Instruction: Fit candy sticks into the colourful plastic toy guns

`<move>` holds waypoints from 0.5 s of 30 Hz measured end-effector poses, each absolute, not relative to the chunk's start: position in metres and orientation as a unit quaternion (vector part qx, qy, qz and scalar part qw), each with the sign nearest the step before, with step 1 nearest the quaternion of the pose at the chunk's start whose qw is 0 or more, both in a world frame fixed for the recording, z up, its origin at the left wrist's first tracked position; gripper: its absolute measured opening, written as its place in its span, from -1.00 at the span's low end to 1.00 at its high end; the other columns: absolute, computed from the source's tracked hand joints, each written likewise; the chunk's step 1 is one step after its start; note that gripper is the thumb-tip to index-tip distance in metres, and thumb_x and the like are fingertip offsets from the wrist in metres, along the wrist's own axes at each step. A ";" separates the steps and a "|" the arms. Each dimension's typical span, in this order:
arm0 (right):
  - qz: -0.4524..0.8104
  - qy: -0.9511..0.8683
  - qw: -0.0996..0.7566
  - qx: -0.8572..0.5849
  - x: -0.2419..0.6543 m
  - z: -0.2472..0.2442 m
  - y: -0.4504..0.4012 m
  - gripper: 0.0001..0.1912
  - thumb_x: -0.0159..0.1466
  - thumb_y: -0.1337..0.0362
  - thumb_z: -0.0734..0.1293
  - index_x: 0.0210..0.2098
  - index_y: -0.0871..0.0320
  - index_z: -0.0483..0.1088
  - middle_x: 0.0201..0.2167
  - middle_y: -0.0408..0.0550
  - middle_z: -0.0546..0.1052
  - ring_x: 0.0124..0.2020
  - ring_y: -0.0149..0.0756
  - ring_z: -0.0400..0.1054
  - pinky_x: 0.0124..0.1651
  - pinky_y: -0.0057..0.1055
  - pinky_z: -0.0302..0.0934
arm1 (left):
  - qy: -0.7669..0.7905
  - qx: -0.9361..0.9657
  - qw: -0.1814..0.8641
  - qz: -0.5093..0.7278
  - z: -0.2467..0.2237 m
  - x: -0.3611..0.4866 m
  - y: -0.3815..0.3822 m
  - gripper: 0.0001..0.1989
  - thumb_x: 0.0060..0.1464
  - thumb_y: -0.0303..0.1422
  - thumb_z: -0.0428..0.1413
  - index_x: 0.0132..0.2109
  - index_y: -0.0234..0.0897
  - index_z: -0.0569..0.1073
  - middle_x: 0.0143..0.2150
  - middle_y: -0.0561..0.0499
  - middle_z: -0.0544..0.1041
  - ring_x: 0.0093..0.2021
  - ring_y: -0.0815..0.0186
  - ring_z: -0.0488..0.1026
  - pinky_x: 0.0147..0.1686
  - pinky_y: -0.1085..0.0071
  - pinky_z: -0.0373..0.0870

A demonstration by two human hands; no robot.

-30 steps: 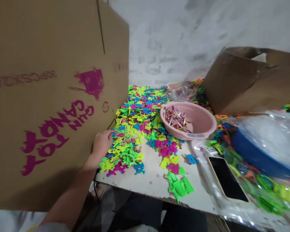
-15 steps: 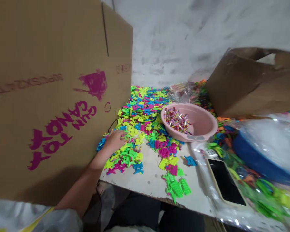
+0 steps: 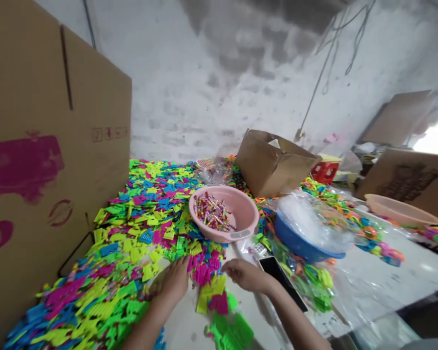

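My left hand [image 3: 174,278] lies low over the table with its fingers stretched forward, at the left edge of a small heap of magenta plastic toy pieces [image 3: 203,268]. On the other side of that heap is my right hand [image 3: 245,275], its fingers loosely bent and their tips near the pieces. I make out nothing held in either hand. Yellow pieces [image 3: 209,291] and bright green pieces [image 3: 230,331] lie nearer to me between my forearms. Just beyond the hands stands a pink basin [image 3: 245,214], partly filled with small, colourful wrapped sticks [image 3: 212,212].
A large printed carton [image 3: 95,184] blocks the left side, beside a wide spread of toy pieces [image 3: 149,194]. To the right are a phone [image 3: 282,282], a blue basin [image 3: 299,243] with clear plastic bags, and an open brown box [image 3: 266,167]. A wall rises behind.
The view has swung right. My left hand has moved from the pieces beside the carton to the magenta heap, and my right hand has come into view opposite it.
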State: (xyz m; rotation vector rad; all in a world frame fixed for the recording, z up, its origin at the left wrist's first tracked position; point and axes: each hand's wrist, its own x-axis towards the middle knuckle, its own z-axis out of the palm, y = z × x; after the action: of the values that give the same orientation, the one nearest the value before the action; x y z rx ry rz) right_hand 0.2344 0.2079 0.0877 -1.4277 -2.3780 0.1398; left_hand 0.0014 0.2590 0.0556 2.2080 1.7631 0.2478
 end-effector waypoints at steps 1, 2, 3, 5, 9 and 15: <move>0.059 -0.833 0.167 -0.524 0.236 0.079 0.233 -0.70 0.34 0.19 0.29 0.00 0.19 0.35 -0.04 0.00 0.45 -0.13 -0.25 0.42 -0.12 -0.20 0.37 | 0.614 0.769 0.156 0.093 0.054 0.002 0.260 -0.46 0.12 -0.59 -0.13 0.26 -0.36 0.28 0.26 -0.26 0.33 0.27 0.08 0.25 0.22 0.22 0.15; 0.068 -0.821 0.156 -0.544 0.238 0.071 0.254 -0.75 0.35 0.21 0.28 -0.04 0.21 0.38 -0.09 -0.01 0.47 -0.16 -0.27 0.42 -0.13 -0.23 0.38 | 0.615 0.766 0.159 0.099 0.053 0.003 0.260 -0.45 0.11 -0.59 -0.11 0.26 -0.38 0.26 0.24 -0.28 0.36 0.25 0.06 0.27 0.20 0.19 0.17; 0.076 -0.809 0.148 -0.564 0.238 0.062 0.271 -0.79 0.35 0.23 0.28 -0.10 0.23 0.40 -0.15 -0.03 0.49 -0.20 -0.29 0.43 -0.15 -0.24 0.38 | 0.619 0.762 0.161 0.105 0.052 0.003 0.260 -0.45 0.10 -0.58 -0.08 0.26 -0.40 0.25 0.22 -0.31 0.37 0.24 0.02 0.28 0.18 0.16 0.18; 0.087 -0.791 0.146 -0.588 0.237 0.046 0.291 -0.82 0.37 0.27 0.25 -0.15 0.24 0.42 -0.19 -0.03 0.50 -0.19 -0.29 0.43 -0.12 -0.23 0.36 | 0.627 0.753 0.165 0.115 0.049 0.003 0.257 -0.46 0.07 -0.55 0.00 0.23 -0.44 0.28 0.18 -0.37 0.38 0.22 -0.06 0.27 0.15 0.11 0.19; 0.107 -0.762 0.175 -0.614 0.234 0.029 0.297 -0.82 0.33 0.21 0.29 -0.18 0.21 0.41 -0.20 -0.07 0.50 -0.20 -0.31 0.42 -0.11 -0.22 0.34 | 0.629 0.741 0.192 0.134 0.048 0.001 0.249 -0.73 0.09 -0.48 0.04 -0.06 -0.39 0.48 0.01 -0.31 0.48 0.10 -0.06 0.38 0.07 0.11 0.24; 0.145 -0.733 0.301 -0.593 0.245 0.036 0.261 -0.85 0.17 0.32 0.33 -0.24 0.16 0.39 -0.34 0.00 0.50 -0.26 -0.20 0.39 -0.14 -0.25 0.27 | 0.579 0.700 0.356 0.217 0.051 -0.003 0.212 -0.87 0.17 -0.32 0.01 -0.28 -0.28 0.38 -0.26 -0.05 0.55 -0.19 0.22 0.51 -0.20 0.38 0.37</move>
State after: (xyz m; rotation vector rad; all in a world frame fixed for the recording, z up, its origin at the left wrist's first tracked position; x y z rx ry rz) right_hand 0.2449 0.2607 0.0365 -1.5726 -1.9449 0.3846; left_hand -0.0027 0.2120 0.0512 1.8090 1.4958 0.5606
